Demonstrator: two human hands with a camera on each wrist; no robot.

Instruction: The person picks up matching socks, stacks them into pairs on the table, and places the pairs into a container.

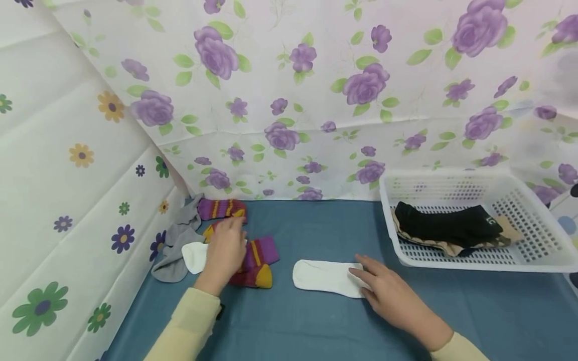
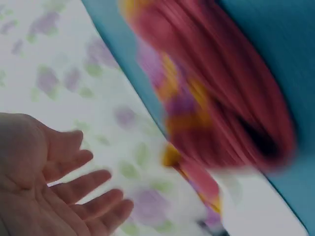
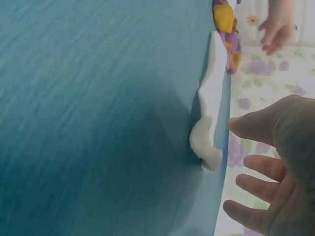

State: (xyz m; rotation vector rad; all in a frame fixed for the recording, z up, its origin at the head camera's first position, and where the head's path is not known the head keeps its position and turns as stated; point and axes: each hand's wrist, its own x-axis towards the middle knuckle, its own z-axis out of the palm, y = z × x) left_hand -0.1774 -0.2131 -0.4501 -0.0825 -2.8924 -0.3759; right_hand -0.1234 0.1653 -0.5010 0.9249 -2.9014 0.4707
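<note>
My left hand (image 1: 226,253) hovers over a cluster of socks with its fingers loosely extended, holding nothing. Beneath and around it lie maroon, purple and yellow striped socks (image 1: 264,250), and a second white sock (image 1: 194,256) partly hidden by the hand. In the left wrist view that hand (image 2: 64,187) shows an upturned palm with spread fingers. Flat on the blue table lies a white sock (image 1: 322,276), toe to the left. At its right end my right hand (image 1: 390,296) reaches over it with relaxed, spread fingers; in the right wrist view they appear apart from the sock (image 3: 211,108).
Grey socks (image 1: 173,250) are heaped at the table's left edge. On the right stands a white plastic basket (image 1: 392,235) containing a black folded sock (image 1: 447,224) on top of beige and patterned ones. Flower-printed cloth (image 1: 289,100) rises behind and at left.
</note>
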